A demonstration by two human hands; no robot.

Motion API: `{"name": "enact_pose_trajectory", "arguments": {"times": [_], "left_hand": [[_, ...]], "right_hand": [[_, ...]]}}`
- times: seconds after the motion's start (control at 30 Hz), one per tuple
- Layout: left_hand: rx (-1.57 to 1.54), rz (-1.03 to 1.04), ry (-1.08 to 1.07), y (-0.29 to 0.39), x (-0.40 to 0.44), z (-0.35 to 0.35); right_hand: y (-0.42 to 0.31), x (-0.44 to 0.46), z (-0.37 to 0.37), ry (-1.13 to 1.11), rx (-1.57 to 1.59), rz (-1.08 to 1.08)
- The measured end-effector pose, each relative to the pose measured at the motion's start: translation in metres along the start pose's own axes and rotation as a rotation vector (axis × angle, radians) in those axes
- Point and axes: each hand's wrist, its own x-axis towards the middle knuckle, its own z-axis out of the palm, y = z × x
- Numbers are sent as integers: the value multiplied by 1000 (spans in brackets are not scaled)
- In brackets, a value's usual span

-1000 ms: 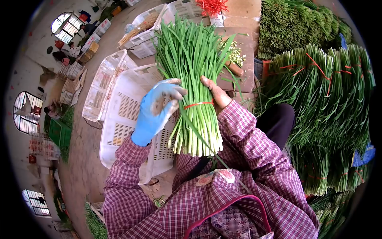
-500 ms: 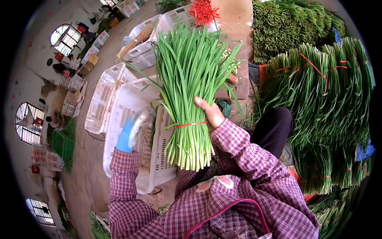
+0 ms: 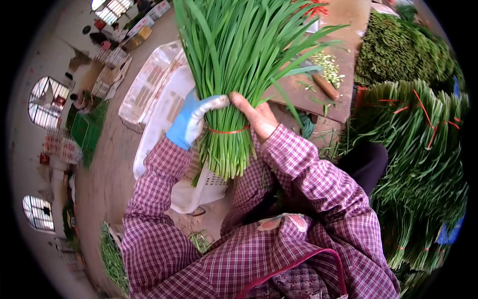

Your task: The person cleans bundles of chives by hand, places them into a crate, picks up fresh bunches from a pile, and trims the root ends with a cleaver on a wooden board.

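A thick bundle of green garlic chives [image 3: 236,60] is held up in front of me, its pale cut ends pointing down towards my lap. A red tie [image 3: 229,131] circles the stems near the bottom. My left hand [image 3: 198,115], in a blue and white glove, is closed round the left side of the bundle just above the tie. Round the right side wraps my bare right hand [image 3: 256,113], its thumb close to the left thumb at the front. The fingers behind the stems are hidden.
Below left of the bundle stands a white plastic crate [image 3: 158,133]. A knife with a wooden handle [image 3: 326,86] lies on a board [image 3: 332,108] beside chopped trimmings [image 3: 327,67]. Tied bundles of greens [image 3: 413,134] are stacked at right. A green crate [image 3: 85,130] stands farther left.
My gloved left hand has come in from the left and taken hold of the bundle beside my right hand. The bundle is now higher in view, and the camera view has shifted.
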Motion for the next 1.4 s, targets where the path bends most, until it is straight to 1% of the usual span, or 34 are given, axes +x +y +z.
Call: {"name": "enact_pose_trajectory", "arguments": {"times": [0.07, 0.1, 0.13, 0.2, 0.23, 0.27, 0.3, 0.33, 0.4, 0.43, 0.47, 0.53, 0.57, 0.6, 0.67, 0.77, 0.8, 0.87, 0.9, 0.93, 1.0, 1.03, 1.07, 1.13, 1.17, 1.2, 1.27, 1.3, 1.37, 1.4], "left_hand": [[53, 65, 116, 18, 0, 1], [79, 123, 28, -9, 5, -39], [96, 147, -17, -15, 8, -58], [179, 129, 2, -11, 13, -84], [169, 117, 22, -15, 19, -103], [150, 29, 91, -19, 25, -125], [128, -59, 156, -22, 28, -143], [114, -70, 171, -22, 29, -155], [345, -60, 322, -25, 34, -182], [266, -86, 379, -41, 36, -204], [253, -99, 384, -61, 39, -229], [684, -115, 534, -105, 36, -274], [720, -131, 549, -126, 31, -293], [712, -150, 545, -146, 24, -308], [931, -176, 512, -185, 6, -327], [915, -286, 545, -260, -32, -357], [907, -303, 537, -284, -44, -364], [697, -500, 511, -319, -63, -371], [654, -616, 516, -309, -63, -356], [647, -628, 509, -320, -68, -357], [712, -742, 472, -351, -87, -367], [523, -657, 449, -394, -107, -385], [516, -663, 444, -392, -104, -377], [520, -902, 399, -371, -99, -344], [503, -944, 334, -373, -102, -334], [392, -1018, 251, -388, -108, -332], [452, -917, 326, -429, -135, -334], [446, -912, 317, -426, -131, -336], [512, -934, 198, -406, -119, -343], [514, -922, 189, -402, -117, -344]], "right_hand": [[-5, 18, 12, -6, -106, 56], [5, 41, 6, 24, -173, 100], [15, 66, -1, 55, -242, 138], [7, 98, 13, 118, -194, 229], [0, 111, 20, 147, -231, 210], [-5, 124, 24, 176, -271, 190], [-7, 136, 23, 147, -225, 183], [-6, 148, 20, 119, -178, 175], [10, 173, -3, 196, -153, 148], [14, 173, -7, 163, -202, 113], [18, 169, -13, 131, -252, 80], [18, 151, -9, 122, -374, 84], [23, 148, -20, 106, -377, 78], [27, 143, -24, 115, -381, 96], [26, 131, -30, 107, -484, 216], [27, 119, -33, 150, -561, 313], [28, 115, -39, 157, -564, 331], [30, 109, -50, 138, -578, 364], [34, 108, -51, 169, -558, 375], [37, 107, -53, 177, -561, 387], [40, 106, -53, 165, -541, 405], [43, 105, -53, 151, -538, 396], [44, 104, -54, 156, -542, 403], [47, 100, -56, 193, -556, 421], [48, 100, -56, 190, -565, 406], [49, 98, -59, 193, -568, 406], [48, 99, -63, 220, -560, 435], [48, 99, -64, 257, -557, 454], [49, 96, -68, 278, -557, 470], [49, 95, -71, 294, -549, 483]]}}
